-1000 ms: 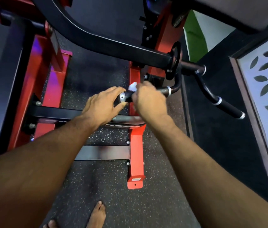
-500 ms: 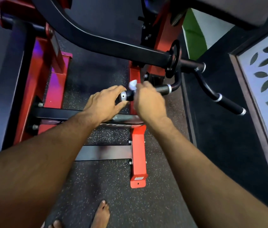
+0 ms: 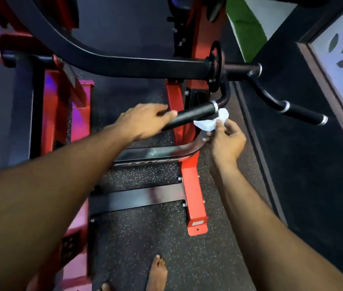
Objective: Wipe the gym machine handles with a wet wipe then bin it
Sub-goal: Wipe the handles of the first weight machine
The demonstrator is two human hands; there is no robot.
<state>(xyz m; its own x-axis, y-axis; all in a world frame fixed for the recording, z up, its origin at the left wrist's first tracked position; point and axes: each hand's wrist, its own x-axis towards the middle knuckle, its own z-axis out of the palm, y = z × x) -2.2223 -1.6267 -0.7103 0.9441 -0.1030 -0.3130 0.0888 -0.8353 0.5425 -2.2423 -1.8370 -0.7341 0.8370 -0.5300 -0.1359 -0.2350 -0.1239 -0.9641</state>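
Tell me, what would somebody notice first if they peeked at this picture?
Probably the crumpled white wipe in the middle, pinched in the right hand just under the near black handle. The left hand rests on that handle's free end. The bright red machine frame stands out against the dark speckled floor, with a bare foot at the bottom edge.

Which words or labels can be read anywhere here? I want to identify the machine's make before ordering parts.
"FITNESS", pale capitals on the black curved frame bar, low in the head view; the last letters run into a red reflection and are a guess, and any word before it is hidden by the forearm.
Small pale plate on the end of the red floor beam: too small to read.
No other text shows.
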